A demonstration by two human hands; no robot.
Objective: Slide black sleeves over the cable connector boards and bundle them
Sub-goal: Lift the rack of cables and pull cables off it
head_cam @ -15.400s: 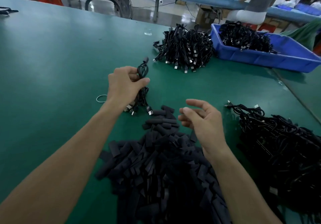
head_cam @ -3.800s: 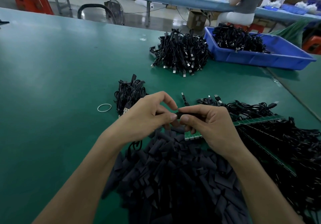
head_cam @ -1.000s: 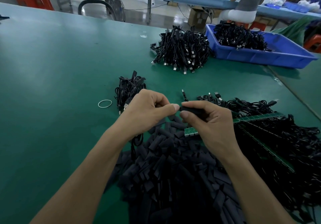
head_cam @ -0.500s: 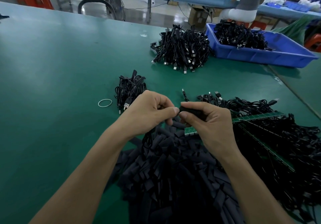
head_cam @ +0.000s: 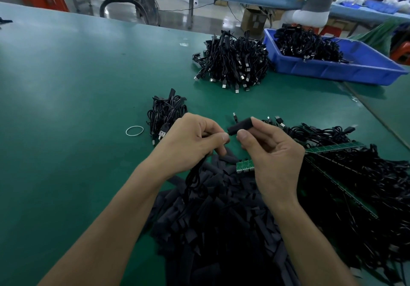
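Observation:
My right hand [head_cam: 269,150] pinches a black sleeve [head_cam: 240,125] that covers the end of a cable. My left hand [head_cam: 193,140] pinches the thin black cable [head_cam: 195,174] just left of the sleeve; the cable hangs down onto a big heap of loose black sleeves [head_cam: 221,223]. A green strip of connector boards [head_cam: 245,166] pokes out under my right hand. More green strips [head_cam: 335,148] lie on a tangle of cables [head_cam: 366,185] at the right. A small bundle of finished cables [head_cam: 166,113] lies left of my hands.
A white rubber band [head_cam: 134,130] lies on the green table [head_cam: 66,85]. A larger pile of cable bundles [head_cam: 233,61] sits farther back, next to a blue bin [head_cam: 332,68] holding more cables. A person sits at a far bench.
My hands have drawn slightly apart; the sleeve in my right hand is lifted and more exposed, with a short stretch of cable showing between the fingertips.

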